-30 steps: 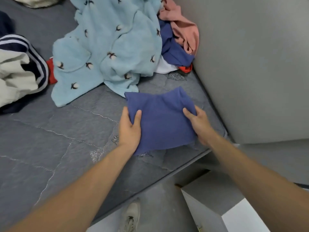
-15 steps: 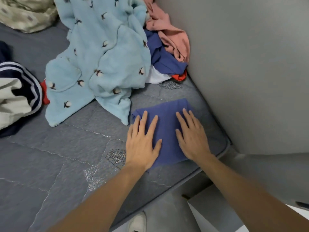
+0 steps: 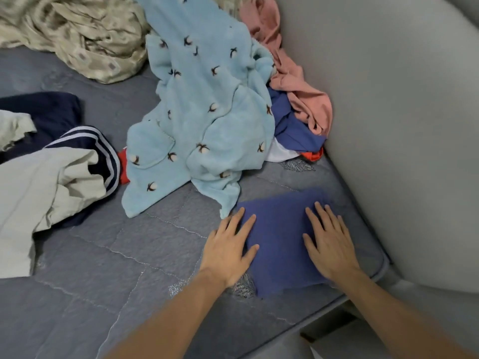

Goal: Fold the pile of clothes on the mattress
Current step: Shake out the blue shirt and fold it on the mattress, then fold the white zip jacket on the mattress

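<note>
Head view: folded blue cloth (image 3: 280, 237) near mattress (image 3: 103, 255) corner, flat under left hand (image 3: 229, 251) and right hand (image 3: 330, 248), fingers straight, pressing, gripping nothing. Probably light, soft, floppy (apt to unfold); best lifted by supporting both side edges.

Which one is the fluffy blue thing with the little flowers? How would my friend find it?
Start at the grey mattress and look at the heap against the wall. The light blue fleece garment drapes down its front, above the left hand. Only it carries small white-and-brown cotton flowers.
</note>
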A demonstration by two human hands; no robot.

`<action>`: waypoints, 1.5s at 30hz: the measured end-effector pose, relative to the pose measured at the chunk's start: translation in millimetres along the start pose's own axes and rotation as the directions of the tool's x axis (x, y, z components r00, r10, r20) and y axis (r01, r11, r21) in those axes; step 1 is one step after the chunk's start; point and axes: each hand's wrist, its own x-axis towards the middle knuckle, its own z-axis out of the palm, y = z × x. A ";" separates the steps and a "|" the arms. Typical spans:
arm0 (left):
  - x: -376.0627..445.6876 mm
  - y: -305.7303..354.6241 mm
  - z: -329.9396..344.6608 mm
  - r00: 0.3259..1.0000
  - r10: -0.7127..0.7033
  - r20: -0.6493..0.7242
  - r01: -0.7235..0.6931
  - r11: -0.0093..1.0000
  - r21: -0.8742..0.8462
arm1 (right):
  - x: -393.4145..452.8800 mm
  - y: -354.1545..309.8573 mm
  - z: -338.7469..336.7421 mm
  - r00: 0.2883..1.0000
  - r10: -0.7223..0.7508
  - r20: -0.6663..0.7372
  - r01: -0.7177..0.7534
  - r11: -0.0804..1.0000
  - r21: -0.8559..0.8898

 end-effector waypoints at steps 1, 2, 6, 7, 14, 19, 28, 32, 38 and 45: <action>0.4 -4.1 -7.7 1.000 0.008 -0.020 -0.008 1.000 -0.014 | 3.8 -6.5 -8.8 1.000 -0.003 -0.012 0.003 1.000 0.010; 0.9 -9.1 -14.9 0.999 0.014 -0.041 -0.015 0.999 -0.028 | 8.6 -15.2 -16.6 0.999 -0.016 -0.027 0.017 1.000 0.021; -1.7 -42.9 -43.2 0.990 0.010 -0.140 -0.019 0.998 -0.064 | 26.7 -73.2 -38.2 0.991 -0.104 -0.080 0.110 0.991 0.075; -4.1 -54.8 -51.2 0.986 0.001 -0.166 -0.014 0.997 -0.075 | 31.8 -92.4 -41.7 0.988 -0.128 -0.089 0.136 0.987 0.087; -31.6 -164.4 -109.3 0.946 -0.098 -0.310 0.058 0.989 -0.137 | 65.0 -247.8 -55.6 0.952 -0.248 -0.182 0.281 0.940 0.193; -73.9 -247.1 -163.6 0.879 -0.140 -0.456 0.102 0.989 -0.107 | 77.6 -363.4 -63.8 0.918 -0.324 -0.229 0.376 0.896 0.238; -159.7 -394.8 -196.1 0.782 -0.542 -0.307 0.521 0.839 -0.154 | 120.0 -563.8 -72.1 0.764 -0.594 -0.252 0.644 0.729 0.233; -184.9 -430.7 -176.3 0.764 -0.644 -0.030 0.634 0.760 -0.144 | 137.4 -606.8 -45.9 0.741 -0.671 -0.024 0.672 0.740 0.029; -211.2 -442.2 -157.5 0.836 -0.537 -0.109 0.532 0.843 -0.079 | 141.5 -607.7 -20.3 0.709 -0.697 -0.113 0.690 0.717 -0.093; -219.7 -451.6 -158.9 0.839 -0.388 -0.381 0.373 0.921 -0.115 | 127.9 -588.7 -30.5 0.639 -0.759 -0.124 0.767 0.641 0.023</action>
